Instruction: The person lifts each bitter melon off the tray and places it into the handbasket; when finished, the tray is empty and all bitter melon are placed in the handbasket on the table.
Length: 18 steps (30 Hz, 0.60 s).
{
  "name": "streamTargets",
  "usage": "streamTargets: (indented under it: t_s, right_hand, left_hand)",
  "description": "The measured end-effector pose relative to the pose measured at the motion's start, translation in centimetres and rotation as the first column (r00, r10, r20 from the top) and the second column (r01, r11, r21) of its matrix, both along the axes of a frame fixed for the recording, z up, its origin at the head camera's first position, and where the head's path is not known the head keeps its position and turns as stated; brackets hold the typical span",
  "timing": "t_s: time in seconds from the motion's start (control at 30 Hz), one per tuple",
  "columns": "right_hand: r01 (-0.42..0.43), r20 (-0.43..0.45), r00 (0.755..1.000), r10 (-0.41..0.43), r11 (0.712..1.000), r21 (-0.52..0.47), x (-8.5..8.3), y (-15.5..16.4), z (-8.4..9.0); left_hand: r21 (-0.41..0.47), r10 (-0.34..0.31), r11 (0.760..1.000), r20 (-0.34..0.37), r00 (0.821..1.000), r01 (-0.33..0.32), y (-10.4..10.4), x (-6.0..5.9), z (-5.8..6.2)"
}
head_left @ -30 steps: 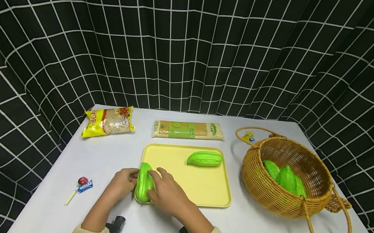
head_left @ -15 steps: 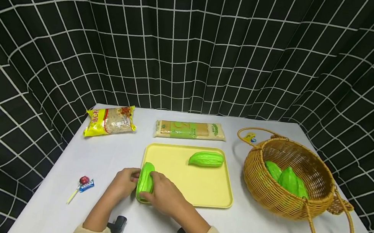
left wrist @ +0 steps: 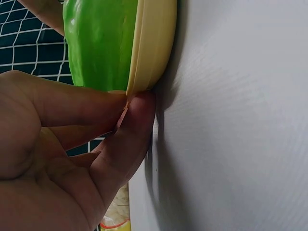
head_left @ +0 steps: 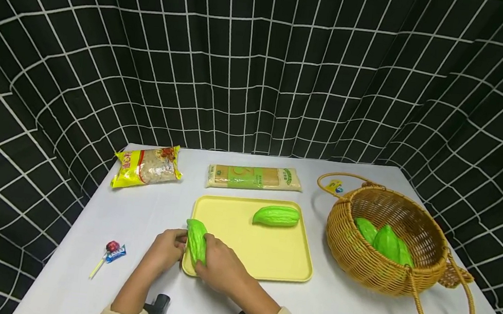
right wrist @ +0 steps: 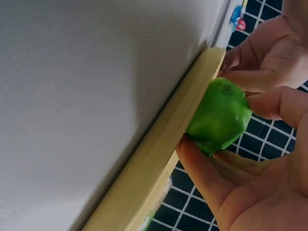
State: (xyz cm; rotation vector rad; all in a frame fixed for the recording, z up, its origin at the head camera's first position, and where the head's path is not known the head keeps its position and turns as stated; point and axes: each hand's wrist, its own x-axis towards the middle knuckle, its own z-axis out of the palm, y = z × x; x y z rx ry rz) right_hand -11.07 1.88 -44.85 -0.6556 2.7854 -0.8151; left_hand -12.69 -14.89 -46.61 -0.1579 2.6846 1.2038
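On the left side of a yellow tray (head_left: 259, 251), a bright green bitter melon (head_left: 197, 240) lies slanted, its far end over the rim. My right hand (head_left: 222, 265) grips it from the right; in the right wrist view, thumb and fingers lie on both sides of the melon (right wrist: 220, 115). With thumb and finger, my left hand (head_left: 165, 248) pinches the tray's left rim, as the left wrist view shows beside the tray wall (left wrist: 153, 45). A second bitter melon (head_left: 276, 216) lies in the tray's far right corner.
A wicker basket (head_left: 356, 257) with several green ridged pieces (head_left: 386, 242) stands at the right, its handles folded outward. Behind the tray lies a noodle packet (head_left: 254, 177). A yellow-ended bag (head_left: 148, 166) is at the back left, a lollipop (head_left: 112, 247) at the left.
The bitter melon at the left has turned, its far end swinging left and its near end right. My right hand has closed more firmly round it. My left hand stays at the rim.
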Motion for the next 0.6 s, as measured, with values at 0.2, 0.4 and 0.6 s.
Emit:
streamTargets:
  t_s: [0.2,0.4,0.6]
  right_hand:
    - [0.032,-0.012,0.999,-0.032,0.999,-0.030,0.2,0.7,0.3]
    - [0.110,-0.041,0.993,-0.115,0.989,-0.103,0.1,3.0,1.7]
    - [0.228,-0.091,0.962,-0.257,0.942,-0.245,-0.1,7.9,5.0]
  left_hand:
    - [0.007,0.015,1.000,0.025,1.000,-0.015,0.1,0.0,0.0]
    - [0.001,0.022,1.000,0.020,1.000,-0.022,0.1,0.0,-0.2]
    - [0.016,0.014,1.000,0.015,1.000,-0.014,0.2,0.0,-0.1]
